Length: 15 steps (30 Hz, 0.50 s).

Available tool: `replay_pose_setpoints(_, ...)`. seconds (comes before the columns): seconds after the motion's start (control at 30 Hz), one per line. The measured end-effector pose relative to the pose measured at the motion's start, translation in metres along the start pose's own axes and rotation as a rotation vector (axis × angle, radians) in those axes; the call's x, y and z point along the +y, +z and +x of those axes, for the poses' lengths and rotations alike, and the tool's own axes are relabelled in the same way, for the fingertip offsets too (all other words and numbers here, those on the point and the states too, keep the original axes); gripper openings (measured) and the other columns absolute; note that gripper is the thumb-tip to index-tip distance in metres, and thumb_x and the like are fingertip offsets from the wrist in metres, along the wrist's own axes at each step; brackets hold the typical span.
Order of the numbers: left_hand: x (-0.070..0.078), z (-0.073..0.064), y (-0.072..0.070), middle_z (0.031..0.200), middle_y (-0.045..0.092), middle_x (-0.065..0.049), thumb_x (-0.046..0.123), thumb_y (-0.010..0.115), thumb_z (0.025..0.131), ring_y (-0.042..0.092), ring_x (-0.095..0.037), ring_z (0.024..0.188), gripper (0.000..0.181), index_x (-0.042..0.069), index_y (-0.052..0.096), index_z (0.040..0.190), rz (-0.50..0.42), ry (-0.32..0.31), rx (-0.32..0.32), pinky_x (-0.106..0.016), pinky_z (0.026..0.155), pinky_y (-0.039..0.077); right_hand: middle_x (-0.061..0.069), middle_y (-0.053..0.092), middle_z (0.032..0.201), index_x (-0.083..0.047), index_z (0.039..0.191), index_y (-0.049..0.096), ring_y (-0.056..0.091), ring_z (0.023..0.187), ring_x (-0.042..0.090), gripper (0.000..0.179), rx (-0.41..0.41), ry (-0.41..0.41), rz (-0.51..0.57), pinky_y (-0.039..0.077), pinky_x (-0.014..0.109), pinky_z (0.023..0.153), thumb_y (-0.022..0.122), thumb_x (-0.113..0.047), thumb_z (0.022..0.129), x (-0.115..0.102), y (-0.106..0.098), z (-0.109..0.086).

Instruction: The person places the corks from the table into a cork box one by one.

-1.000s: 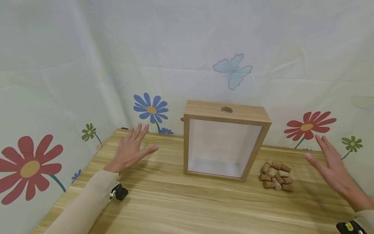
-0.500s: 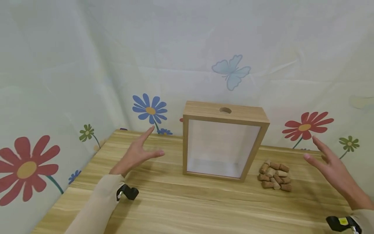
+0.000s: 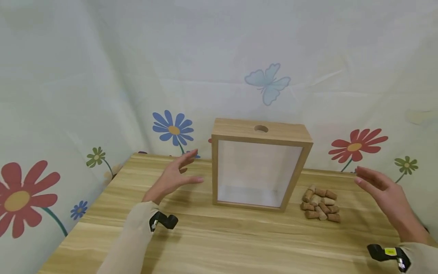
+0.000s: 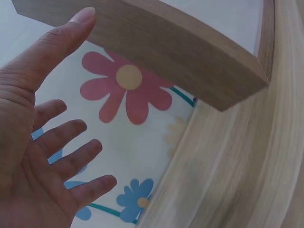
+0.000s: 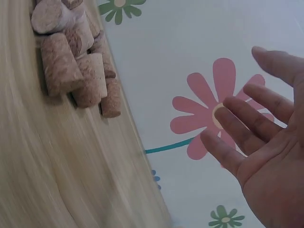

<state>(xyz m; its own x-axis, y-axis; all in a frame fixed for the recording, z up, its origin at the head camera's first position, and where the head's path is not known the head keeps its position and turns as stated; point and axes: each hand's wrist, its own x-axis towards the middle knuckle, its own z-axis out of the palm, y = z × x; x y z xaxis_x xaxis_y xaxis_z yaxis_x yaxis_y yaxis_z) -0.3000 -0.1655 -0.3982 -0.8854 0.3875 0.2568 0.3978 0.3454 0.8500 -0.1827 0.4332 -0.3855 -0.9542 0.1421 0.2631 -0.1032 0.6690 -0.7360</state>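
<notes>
A wooden box frame (image 3: 215, 171) with a see-through front stands upright at the middle of the table, a round hole (image 3: 261, 129) in its top. To its right lies a pile of several corks (image 3: 319, 204), also seen close up as corks (image 5: 76, 61) in the right wrist view. My left hand (image 3: 172, 179) hovers left of the box, fingers spread and relaxed, holding nothing; the left wrist view has this hand (image 4: 42, 137) near the box's wooden side (image 4: 166, 47). Right of the corks, my right hand (image 3: 388, 198) hangs in the air, fingers loosely bent and apart from everything.
The wood-grain table (image 3: 222, 243) reaches back to a pale cloth (image 3: 191, 57) printed with flowers and a butterfly. A black wrist camera (image 3: 164, 220) sits on the left sleeve, and another black wrist camera (image 3: 386, 253) on the right one.
My left hand has moved right, closer to the box. My right hand has shifted slightly left toward the corks, its fingers bending a little. Box and corks stay in place on the table.
</notes>
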Motion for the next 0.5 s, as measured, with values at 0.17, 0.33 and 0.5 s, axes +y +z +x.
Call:
replay_pose_setpoints(0.17, 0.004, 0.005, 0.011, 0.169, 0.038, -0.007, 0.027, 0.091, 0.085, 0.039, -0.035, 0.152, 0.098, 0.02, 0.036, 0.167, -0.061, 0.017, -0.043, -0.061, 0.122, 0.032, -0.034, 0.057, 0.122, -0.006, 0.158, 0.049, 0.056, 0.103, -0.016, 0.059, -0.013, -0.002, 0.087, 0.044, 0.004, 0.078, 0.062, -0.035, 0.109, 0.004, 0.008, 0.002)
replay_pose_setpoints(0.33, 0.004, 0.009, 0.023, 0.167, 0.041, -0.003, 0.031, 0.093, 0.084, 0.041, -0.03, 0.151, 0.098, 0.024, 0.039, 0.165, -0.102, 0.024, -0.061, -0.056, 0.122, 0.035, -0.034, 0.062, 0.117, -0.005, 0.153, 0.055, 0.061, 0.099, -0.015, 0.053, -0.002, 0.001, 0.14, 0.048, 0.005, 0.078, 0.067, -0.029, 0.108, 0.008, 0.015, 0.002)
replay_pose_setpoints(0.5, 0.002, 0.012, 0.032, 0.164, 0.046, 0.0, 0.031, 0.094, 0.084, 0.044, -0.03, 0.149, 0.094, 0.023, 0.043, 0.163, -0.162, 0.048, -0.056, -0.051, 0.121, 0.038, -0.033, 0.065, 0.116, -0.007, 0.147, 0.061, 0.063, 0.099, -0.014, 0.044, 0.013, -0.021, 0.194, 0.049, 0.005, 0.08, 0.069, -0.022, 0.106, 0.012, 0.019, 0.004)
